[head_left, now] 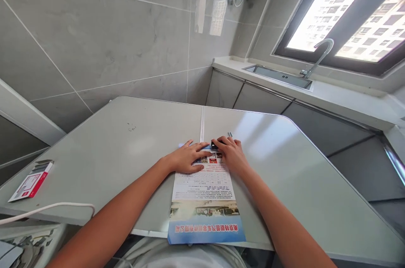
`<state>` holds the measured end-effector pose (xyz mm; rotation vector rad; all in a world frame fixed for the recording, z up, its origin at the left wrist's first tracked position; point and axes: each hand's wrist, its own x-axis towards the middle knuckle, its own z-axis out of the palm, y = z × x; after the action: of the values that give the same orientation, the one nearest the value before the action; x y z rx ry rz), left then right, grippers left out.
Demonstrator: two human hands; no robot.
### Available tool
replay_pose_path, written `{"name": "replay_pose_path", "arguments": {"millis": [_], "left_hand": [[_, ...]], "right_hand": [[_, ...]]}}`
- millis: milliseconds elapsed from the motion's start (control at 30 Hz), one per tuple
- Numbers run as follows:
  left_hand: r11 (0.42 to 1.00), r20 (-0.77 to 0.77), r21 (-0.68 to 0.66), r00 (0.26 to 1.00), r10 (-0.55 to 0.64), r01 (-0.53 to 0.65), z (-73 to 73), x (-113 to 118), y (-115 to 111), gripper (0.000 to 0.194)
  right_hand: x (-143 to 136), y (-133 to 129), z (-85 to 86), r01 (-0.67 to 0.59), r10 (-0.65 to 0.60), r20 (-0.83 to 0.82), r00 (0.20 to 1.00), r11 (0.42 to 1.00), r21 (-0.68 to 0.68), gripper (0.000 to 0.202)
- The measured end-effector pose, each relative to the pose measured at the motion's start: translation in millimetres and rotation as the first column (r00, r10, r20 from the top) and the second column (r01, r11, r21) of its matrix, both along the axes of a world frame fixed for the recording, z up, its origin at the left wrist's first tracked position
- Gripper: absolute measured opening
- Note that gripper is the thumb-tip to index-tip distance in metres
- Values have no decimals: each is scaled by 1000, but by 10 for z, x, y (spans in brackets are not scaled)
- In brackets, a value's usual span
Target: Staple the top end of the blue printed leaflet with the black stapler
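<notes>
A printed leaflet (202, 192) lies on the table with its lettering upside down to me; its near edge sticks out slightly past the table's front edge. My left hand (189, 158) rests flat on the far left part of the paper, fingers spread. At the far edge of the leaflet, my right hand (232, 152) is closed around a small black stapler (214, 145), mostly hidden by the fingers. Just beyond that hand lies a short silvery strip (230, 134), which looks like staples.
The pale table (152, 128) has a seam down its middle. On its left are a red-and-white box (33, 181) and a white cable (63, 205). A counter with a sink (278, 76) and tap (319, 57) stands beyond, under a window.
</notes>
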<state>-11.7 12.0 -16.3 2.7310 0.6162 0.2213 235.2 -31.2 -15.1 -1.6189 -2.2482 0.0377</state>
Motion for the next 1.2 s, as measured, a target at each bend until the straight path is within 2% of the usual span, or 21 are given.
{"name": "replay_pose_path", "arguments": {"millis": [100, 200, 267, 367, 467, 567, 700, 767, 867, 933, 1067, 1200], "left_hand": [[1000, -4, 9, 1000, 12, -12, -7, -25, 17, 57], [1000, -23, -3, 1000, 19, -19, 14, -65, 32, 59], [1000, -35, -17, 999, 16, -17, 43, -95, 36, 62], [1000, -43, -29, 999, 9, -11, 84, -131, 35, 66], [1000, -32, -18, 999, 20, -21, 94, -126, 43, 61], [998, -19, 20, 998, 62, -62, 71, -80, 66, 51], [995, -18, 64, 997, 76, -75, 54, -33, 85, 51], [996, -11, 59, 998, 70, -69, 61, -35, 81, 50], [997, -6, 41, 998, 69, -69, 71, -62, 71, 46], [997, -10, 29, 997, 75, -74, 68, -89, 72, 45], [995, -5, 11, 995, 101, -101, 49, -142, 95, 43], [988, 20, 27, 988, 153, -153, 23, -166, 125, 43]], "right_hand": [[156, 26, 13, 9, -13, -184, 983, 1000, -23, 50], [288, 40, 45, 8, -18, -251, 968, 999, -39, 48], [337, 41, 66, 36, -49, -256, 965, 998, -54, 46], [358, 38, 74, 148, -159, -238, 958, 987, -62, 44], [346, 39, 54, 220, -225, -216, 950, 974, -48, 43], [335, 44, 33, 228, -232, -205, 951, 973, -42, 42], [340, 49, 30, 232, -240, -225, 944, 971, -59, 43], [359, 50, 33, 235, -246, -240, 939, 969, -73, 45], [414, 55, 26, 213, -231, -241, 943, 972, -99, 59], [463, 62, 11, 212, -236, -237, 942, 970, -122, 52], [532, 70, -15, 345, -365, -239, 900, 930, -125, 28], [481, 55, 36, 476, -454, -281, 845, 880, 8, 28]]}}
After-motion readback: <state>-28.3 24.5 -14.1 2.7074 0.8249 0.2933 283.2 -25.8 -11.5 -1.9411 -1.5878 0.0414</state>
